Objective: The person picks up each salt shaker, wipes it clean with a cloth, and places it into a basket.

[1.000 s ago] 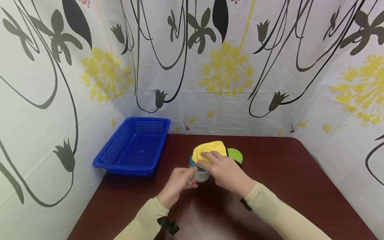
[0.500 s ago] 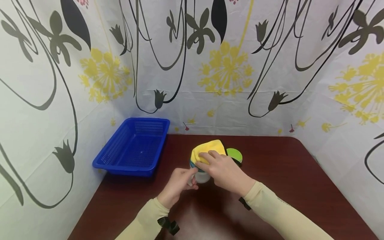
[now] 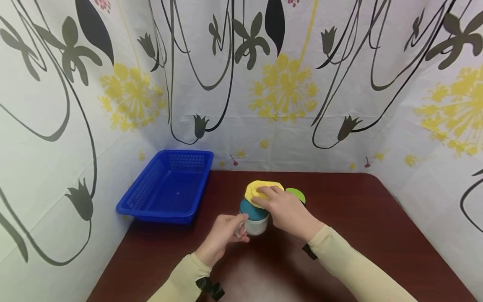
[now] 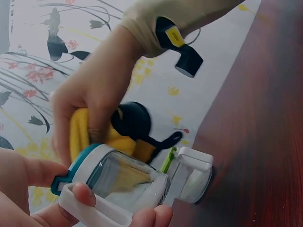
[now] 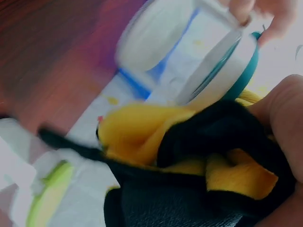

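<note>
A clear jar [image 4: 125, 182] with a teal lid [image 3: 253, 210] and a white handle [image 4: 92, 208] is in the middle of the head view. My left hand [image 3: 222, 235] grips this handle, its thumb close to the lid's edge. Bunched in my right hand [image 3: 288, 214] is a yellow cloth [image 3: 260, 191] with black trim and a black backing [image 5: 170, 203]. The cloth lies against the lid's far edge, and the near part of the teal top shows. In the left wrist view, the right fingers press down into the yellow fabric. The palm side of the right hand is hidden.
Just behind the right hand stands a second jar [image 4: 194, 177] with a green lid [image 3: 296, 195]. A blue plastic basket [image 3: 151, 213] sits at the back left of the dark red table [image 3: 351, 235]. A patterned curtain [image 3: 226, 100] borders the table's back and sides.
The right hand has drawn the yellow cloth from over the teal lid toward its far right edge, so more teal shows. The left hand keeps its grip on the handle.
</note>
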Motion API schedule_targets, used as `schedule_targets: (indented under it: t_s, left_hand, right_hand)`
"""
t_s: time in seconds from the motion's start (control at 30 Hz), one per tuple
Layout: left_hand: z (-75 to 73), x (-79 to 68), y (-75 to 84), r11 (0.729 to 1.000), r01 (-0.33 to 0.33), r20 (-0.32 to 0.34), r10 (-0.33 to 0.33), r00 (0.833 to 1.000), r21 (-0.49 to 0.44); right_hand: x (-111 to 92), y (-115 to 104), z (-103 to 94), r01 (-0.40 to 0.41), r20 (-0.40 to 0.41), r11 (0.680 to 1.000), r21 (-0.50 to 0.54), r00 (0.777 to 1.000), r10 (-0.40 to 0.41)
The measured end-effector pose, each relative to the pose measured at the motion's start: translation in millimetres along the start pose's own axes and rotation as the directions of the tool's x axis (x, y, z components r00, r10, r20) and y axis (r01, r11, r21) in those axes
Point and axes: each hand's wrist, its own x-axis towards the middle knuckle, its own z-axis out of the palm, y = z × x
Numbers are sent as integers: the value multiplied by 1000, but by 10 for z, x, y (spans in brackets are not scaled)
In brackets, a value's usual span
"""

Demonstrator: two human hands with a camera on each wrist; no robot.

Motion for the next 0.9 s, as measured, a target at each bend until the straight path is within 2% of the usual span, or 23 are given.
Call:
schedule_targets:
  t_s: [0.13,0.3,0.63,0.9]
  left_hand:
    - [-21,-12,-9,1000,14,2,-14,1000,-2]
    - [-25,-3,-8,1000,14,1,-14,1000,8]
    - [-22,29,-16,1000,-4,5,3,1000,30]
    - [-17,69,-31,1000,-9,-11,9,1000,30]
  right_hand:
    - [-49,66,49,-45,-18,997,61,999,46]
    - [-56,80,52,-55,-58,990,133,996,63]
    - [-11,-3,36,-20,-171,989,143,984,45]
    - [44,-128,-9,-14,-187,984,175,981,47]
